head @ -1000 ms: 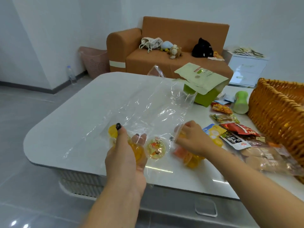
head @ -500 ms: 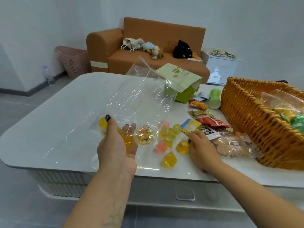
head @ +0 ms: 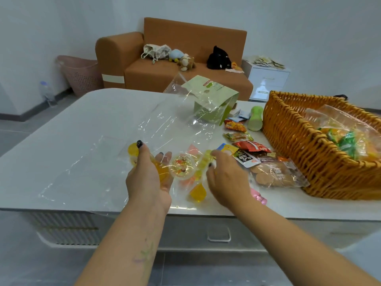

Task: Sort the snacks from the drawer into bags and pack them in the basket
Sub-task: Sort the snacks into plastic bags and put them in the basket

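Jelly cups (head: 198, 194) loose on white table (head: 92, 124) near front edge, between the two hands; yellow, orange and pink ones visible, partly under clear film. Clear plastic bag (head: 165, 129) spread flat across table, mouth end at left hand (head: 147, 178). Left hand gripping bag edge, thumb on top, fingers curled beneath, with orange jelly cups against palm; round clear cup with printed lid (head: 181, 167) just beside fingertips, inside film. Right hand (head: 225, 178) palm-down over loose cups, fingers bent at a yellow-green cup (head: 204, 162); actual pinch: cannot tell. Snack packets (head: 250, 146) and biscuit pack (head: 274, 172) to right of hands, touching wicker basket (head: 292, 141). Filled bag (head: 346, 137) lying inside basket. Green box (head: 210, 104) and green bottle (head: 255, 118) at far side of table.
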